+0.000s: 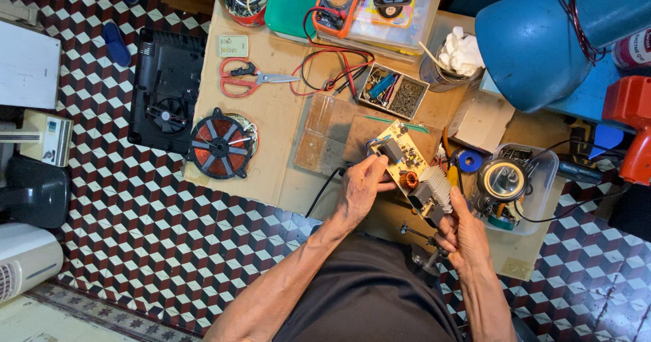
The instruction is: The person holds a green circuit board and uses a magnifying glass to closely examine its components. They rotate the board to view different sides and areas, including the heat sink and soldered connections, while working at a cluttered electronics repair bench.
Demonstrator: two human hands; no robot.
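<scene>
Circuit board (411, 171) held just above the bench (271, 132) edge, right of the copper coil disc (220, 144); left hand (359, 191) fingers clamped on its near-left edge, right hand (462, 237) fingers closed around its lower end beside the finned heat sink (439, 187). Board's long axis runs diagonally, upper-left to lower-right, component side up, far end pointing toward the red-handled scissors (252, 78).

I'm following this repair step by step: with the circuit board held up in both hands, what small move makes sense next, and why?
Probably tilt the circuit board slightly toward the camera for a closer look. The left hand pinches its near edge and the right hand supports the heatsink end, so it is off the workbench and free to turn.
</scene>
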